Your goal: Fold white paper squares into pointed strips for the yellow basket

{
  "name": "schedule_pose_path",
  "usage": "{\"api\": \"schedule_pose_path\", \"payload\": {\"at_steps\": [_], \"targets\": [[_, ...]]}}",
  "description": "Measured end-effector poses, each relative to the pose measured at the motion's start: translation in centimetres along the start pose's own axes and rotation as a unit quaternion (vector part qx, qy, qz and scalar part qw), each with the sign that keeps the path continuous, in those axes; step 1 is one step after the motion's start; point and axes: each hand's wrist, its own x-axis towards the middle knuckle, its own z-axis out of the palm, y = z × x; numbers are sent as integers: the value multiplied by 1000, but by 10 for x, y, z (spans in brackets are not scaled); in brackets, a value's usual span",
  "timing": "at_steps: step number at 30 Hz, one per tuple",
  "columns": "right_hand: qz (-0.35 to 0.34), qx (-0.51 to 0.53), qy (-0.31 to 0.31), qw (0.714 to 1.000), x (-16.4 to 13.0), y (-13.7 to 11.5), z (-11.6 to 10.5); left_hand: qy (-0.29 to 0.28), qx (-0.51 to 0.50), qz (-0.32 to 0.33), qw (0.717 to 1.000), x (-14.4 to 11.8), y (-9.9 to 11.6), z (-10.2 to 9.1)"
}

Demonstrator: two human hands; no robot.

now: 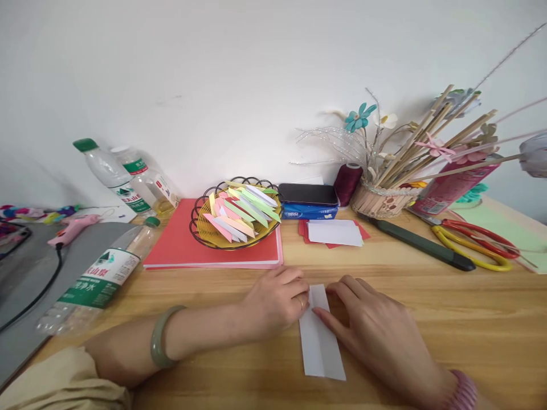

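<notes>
A narrow white paper strip (321, 344) with a lengthwise crease lies on the wooden table, its long side pointing away from me. My left hand (273, 300), fingers curled, grips the strip's upper left edge; a ring and a green bangle show on that arm. From the other side, my right hand (371, 319) pinches the strip near its top. The right thumb rests on the paper and the fingers bend around the upper right edge. The left fingertips are partly hidden.
Behind the hands are a yellow basket (200, 228) of folded paper pieces on red paper (171, 242), a small paper stack (335, 233), a blue box (308, 212) and a green-handled tool (427, 245). Scissors (474, 242) lie right; plastic bottles (100, 279) and a pink glue gun (73, 229) left.
</notes>
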Motion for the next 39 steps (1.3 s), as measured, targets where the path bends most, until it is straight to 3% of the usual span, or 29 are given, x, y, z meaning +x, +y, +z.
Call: {"api": "schedule_pose_path", "payload": {"at_steps": [5, 12, 18, 24, 31, 39], "targets": [[13, 23, -5, 1000, 8, 1, 7, 11, 22, 15, 1000, -2, 0, 4], [-80, 60, 36, 994, 1, 0, 12, -4, 32, 39, 999, -5, 0, 2], [-109, 81, 30, 990, -2, -1, 9, -11, 45, 21, 999, -6, 6, 4], [-137, 85, 12, 987, -2, -2, 7, -17, 49, -37, 998, -7, 13, 5], [-169, 73, 5, 983, -2, -2, 7, -6, 65, -2, 998, -9, 11, 6], [-202, 38, 17, 978, -1, -3, 4, 7, 79, -22, 997, -9, 13, 7]]}}
